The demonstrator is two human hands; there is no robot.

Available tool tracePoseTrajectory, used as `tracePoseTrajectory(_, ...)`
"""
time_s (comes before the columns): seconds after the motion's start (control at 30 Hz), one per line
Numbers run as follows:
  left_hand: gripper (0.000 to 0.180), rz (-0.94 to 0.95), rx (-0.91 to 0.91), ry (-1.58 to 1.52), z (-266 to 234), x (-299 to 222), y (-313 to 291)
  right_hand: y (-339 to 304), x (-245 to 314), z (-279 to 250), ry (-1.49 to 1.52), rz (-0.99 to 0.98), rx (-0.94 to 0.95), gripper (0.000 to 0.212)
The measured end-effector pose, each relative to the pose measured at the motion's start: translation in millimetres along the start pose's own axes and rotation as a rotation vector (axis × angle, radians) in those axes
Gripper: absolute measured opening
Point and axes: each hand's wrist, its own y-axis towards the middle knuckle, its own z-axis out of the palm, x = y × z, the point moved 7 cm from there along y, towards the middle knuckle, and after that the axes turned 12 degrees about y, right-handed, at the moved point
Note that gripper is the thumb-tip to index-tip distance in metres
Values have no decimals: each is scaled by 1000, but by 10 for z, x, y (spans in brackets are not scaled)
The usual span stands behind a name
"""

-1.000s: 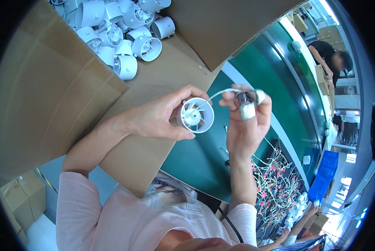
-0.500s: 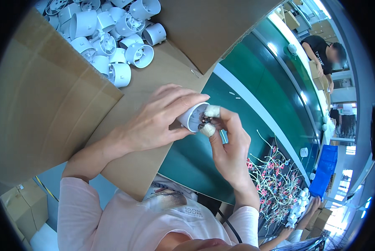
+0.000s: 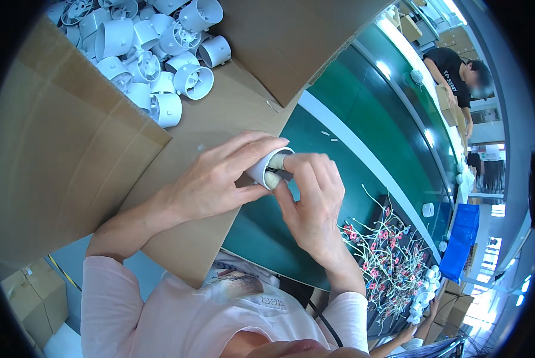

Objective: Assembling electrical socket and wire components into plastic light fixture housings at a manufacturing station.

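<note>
My left hand (image 3: pixel 217 170) is closed around a white plastic cylindrical housing (image 3: pixel 258 172), its open end tilted toward my right hand (image 3: pixel 315 200). White coverings wrap my right thumb and forefinger, and both tips reach inside the housing's mouth. Between them they pinch a small dark part (image 3: pixel 274 169), mostly hidden by the fingers and the housing wall. Both hands are held over the edge of a cardboard flap (image 3: pixel 190 238) and the green work surface (image 3: pixel 267 232).
A cardboard box (image 3: pixel 76 137) at upper left holds many similar white housings (image 3: pixel 181 36). Wires with red parts (image 3: pixel 393 253) lie heaped at right, near a blue bin (image 3: pixel 461 241). Across the green conveyor belt (image 3: pixel 363 95) a person in black (image 3: pixel 449 68) works; another person's hand (image 3: pixel 407 333) shows lower right.
My right fingertips have moved left, from just outside the housing's mouth to inside it, taking the small dark part in with them. My left hand keeps its hold.
</note>
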Motion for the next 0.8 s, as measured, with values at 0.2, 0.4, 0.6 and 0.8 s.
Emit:
tracePoseTrajectory(0.2, 57, -44, 11, -61, 64, 77, -14, -10, -125, 2, 28, 55, -32, 30)
tracePoseTrajectory(0.4, 56, -61, 4, -108, 84, 74, -25, -45, -326, 3, 322, 239, 3, 25)
tracePoseTrajectory(0.6, 56, -40, -8, -53, 99, 56, -20, -174, -557, 189, 618, 473, 26, 17)
tracePoseTrajectory(0.8, 63, 96, 84, 415, 60, -57, 65, -164, -770, 187, 749, 397, -96, 14)
